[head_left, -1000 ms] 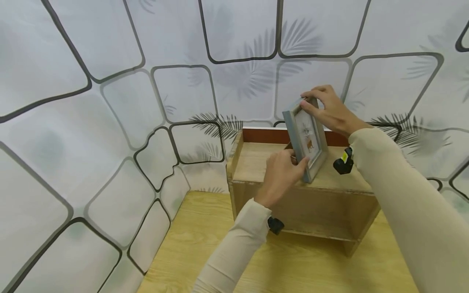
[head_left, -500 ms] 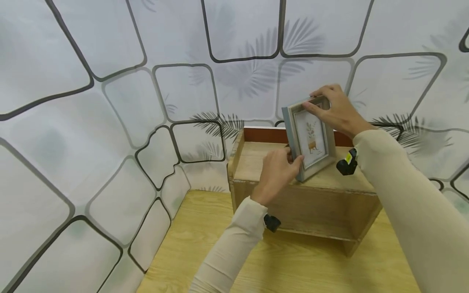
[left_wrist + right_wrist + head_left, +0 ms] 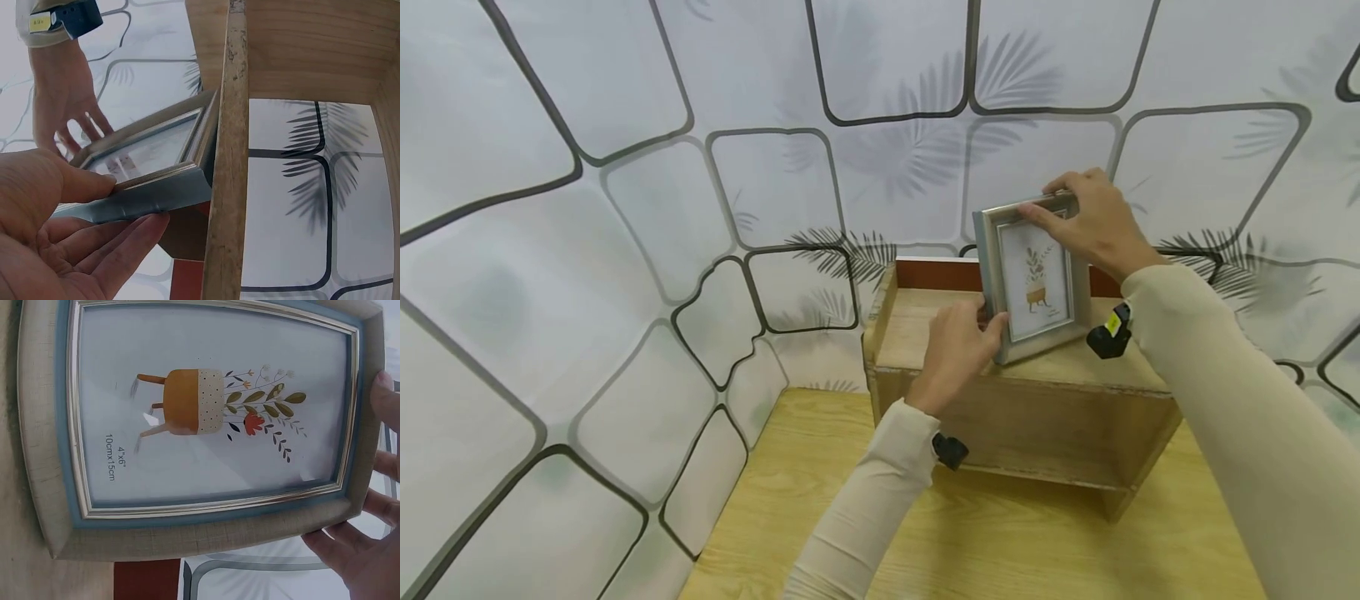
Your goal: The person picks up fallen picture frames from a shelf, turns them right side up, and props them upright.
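Observation:
A silvery picture frame (image 3: 1004, 287) with a print of a potted plant stands on top of a small wooden shelf (image 3: 917, 329), leaning slightly back. My left hand (image 3: 953, 352) pinches its left side low down. In the left wrist view the thumb of that hand (image 3: 69, 219) lies on the front face and the fingers support the blue-grey side edge. My right hand (image 3: 1101, 223) grips the top right corner, thumb in front. In the right wrist view, the frame (image 3: 187, 540) shows a "4x6" print, and the right fingers (image 3: 381, 506) curl around its top edge. A dark support shows behind the frame (image 3: 156, 203).
The shelf has an open compartment (image 3: 1037, 433) below and a reddish-brown back strip (image 3: 936, 275). It stands on a wood-grain surface (image 3: 820, 483) against a patterned wall (image 3: 775, 192) that forms a corner at the left.
The frame has turned so that its picture faces me more squarely. My left hand has moved slightly left with the frame's lower left edge; the right hand has shifted slightly right.

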`<state>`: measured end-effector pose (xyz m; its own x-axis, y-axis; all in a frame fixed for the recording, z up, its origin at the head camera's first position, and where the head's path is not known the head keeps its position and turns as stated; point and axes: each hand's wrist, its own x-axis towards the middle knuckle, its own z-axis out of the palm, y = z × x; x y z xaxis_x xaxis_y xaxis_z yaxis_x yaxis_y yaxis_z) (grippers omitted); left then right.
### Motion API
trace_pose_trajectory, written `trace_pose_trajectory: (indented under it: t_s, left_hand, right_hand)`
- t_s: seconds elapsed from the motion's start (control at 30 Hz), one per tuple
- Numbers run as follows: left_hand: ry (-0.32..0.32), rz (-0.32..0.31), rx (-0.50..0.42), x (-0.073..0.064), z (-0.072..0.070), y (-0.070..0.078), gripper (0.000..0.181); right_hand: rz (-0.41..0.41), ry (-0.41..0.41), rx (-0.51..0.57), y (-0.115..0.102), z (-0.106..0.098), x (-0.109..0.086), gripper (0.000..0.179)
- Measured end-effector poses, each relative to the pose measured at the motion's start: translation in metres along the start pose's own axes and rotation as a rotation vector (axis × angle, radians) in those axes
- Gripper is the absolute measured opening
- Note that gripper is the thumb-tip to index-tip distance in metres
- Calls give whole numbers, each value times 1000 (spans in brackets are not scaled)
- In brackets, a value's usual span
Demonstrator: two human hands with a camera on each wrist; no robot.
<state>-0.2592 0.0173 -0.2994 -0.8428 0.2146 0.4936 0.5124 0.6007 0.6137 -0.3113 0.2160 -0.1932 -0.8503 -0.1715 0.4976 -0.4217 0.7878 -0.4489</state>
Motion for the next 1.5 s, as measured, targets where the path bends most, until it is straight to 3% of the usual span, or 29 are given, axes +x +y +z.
trace_pose_trajectory:
  t_s: [0.37, 0.73, 1.03, 1.5]
  left_hand:
    - [12, -2, -1, 4, -1, -5, 19]
    - [40, -34, 4, 10, -3, -12, 41]
    - [40, -48, 78, 15, -3, -14, 40]
    - [33, -50, 66, 17, -1, -14, 39]
  right_hand:
    - [83, 118, -93, -2, -1, -7, 75]
    - [91, 299, -147, -5, 1, -12, 65]
    - [147, 332, -187, -11, 3, -13, 68]
    - [179, 345, -186, -16, 4, -18, 68]
